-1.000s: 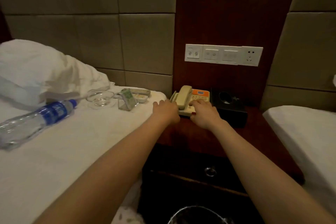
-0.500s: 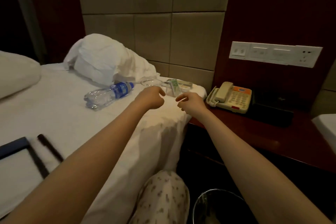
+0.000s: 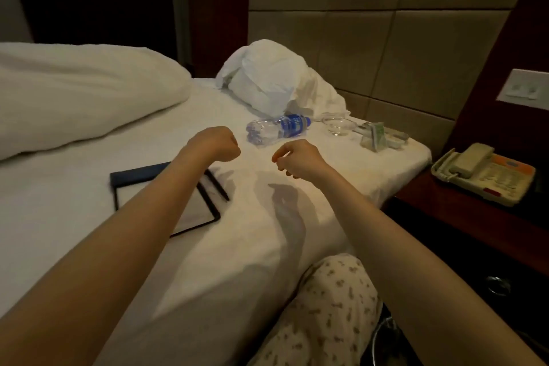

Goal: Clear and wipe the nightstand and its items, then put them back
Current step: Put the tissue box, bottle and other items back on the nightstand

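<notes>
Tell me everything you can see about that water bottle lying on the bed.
The water bottle is clear, thin plastic with a blue label and a blue cap. It lies on its side on the white bed sheet, cap end toward the glass dish, base toward the hands. It looks slightly crumpled; how much water it holds is hard to tell. Only the sheet touches it; neither hand does.

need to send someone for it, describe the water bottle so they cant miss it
On the white bed, look near the corner by the crumpled white pillow. The water bottle lies on its side there, left of a small glass dish; it alone has a blue label.
</notes>
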`<act>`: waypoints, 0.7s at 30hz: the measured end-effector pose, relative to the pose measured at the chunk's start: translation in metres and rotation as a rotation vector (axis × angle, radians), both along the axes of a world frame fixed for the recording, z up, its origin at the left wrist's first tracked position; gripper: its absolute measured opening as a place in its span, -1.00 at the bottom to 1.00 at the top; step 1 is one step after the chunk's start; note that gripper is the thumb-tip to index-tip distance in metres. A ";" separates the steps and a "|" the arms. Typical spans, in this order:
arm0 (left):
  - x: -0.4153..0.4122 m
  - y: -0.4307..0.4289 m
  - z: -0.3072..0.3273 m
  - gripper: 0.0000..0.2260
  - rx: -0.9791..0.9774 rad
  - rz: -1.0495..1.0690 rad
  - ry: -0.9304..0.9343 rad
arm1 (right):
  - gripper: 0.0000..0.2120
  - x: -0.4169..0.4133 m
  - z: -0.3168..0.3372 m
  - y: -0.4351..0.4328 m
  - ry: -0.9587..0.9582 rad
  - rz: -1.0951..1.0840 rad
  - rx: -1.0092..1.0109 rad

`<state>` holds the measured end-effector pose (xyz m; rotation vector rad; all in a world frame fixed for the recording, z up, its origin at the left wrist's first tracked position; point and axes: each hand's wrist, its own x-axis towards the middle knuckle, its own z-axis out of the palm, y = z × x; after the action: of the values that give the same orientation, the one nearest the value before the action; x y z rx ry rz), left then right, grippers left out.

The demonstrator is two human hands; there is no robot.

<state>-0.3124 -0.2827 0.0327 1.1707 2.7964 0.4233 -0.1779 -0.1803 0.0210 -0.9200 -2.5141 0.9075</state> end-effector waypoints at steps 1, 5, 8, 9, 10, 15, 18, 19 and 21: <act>-0.005 -0.011 0.000 -0.70 -0.007 0.020 -0.011 | -0.79 -0.008 -0.001 -0.008 -0.021 0.028 -0.001; -0.019 -0.050 -0.003 -0.70 -0.054 0.076 -0.024 | -0.78 -0.035 -0.003 -0.041 -0.060 0.099 -0.030; -0.025 -0.076 -0.006 -0.68 -0.153 0.131 -0.008 | -0.77 -0.050 -0.012 -0.063 -0.185 0.141 0.050; -0.027 -0.083 -0.007 -0.68 -0.181 0.166 0.008 | -0.76 -0.054 -0.018 -0.070 -0.238 0.145 0.136; -0.028 -0.090 -0.008 -0.69 -0.200 0.214 0.034 | -0.78 -0.056 -0.023 -0.076 -0.275 0.144 0.247; -0.029 -0.117 -0.009 -0.67 -0.367 0.437 0.176 | -0.72 -0.061 -0.026 -0.086 -0.228 0.076 0.227; -0.025 -0.120 -0.011 -0.70 -0.415 0.429 0.087 | -0.84 -0.061 -0.012 -0.090 0.020 0.011 -0.502; -0.024 -0.120 -0.012 -0.72 -0.411 0.428 0.062 | -0.78 -0.060 -0.009 -0.094 0.068 -0.023 -0.653; -0.023 -0.118 -0.015 -0.78 -0.361 0.413 -0.002 | -0.74 -0.059 -0.009 -0.099 0.073 -0.068 -0.726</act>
<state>-0.3359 -0.4008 0.0181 0.5213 2.9359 -0.0639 -0.2364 -0.2795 0.0117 -1.1213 -2.0744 1.8434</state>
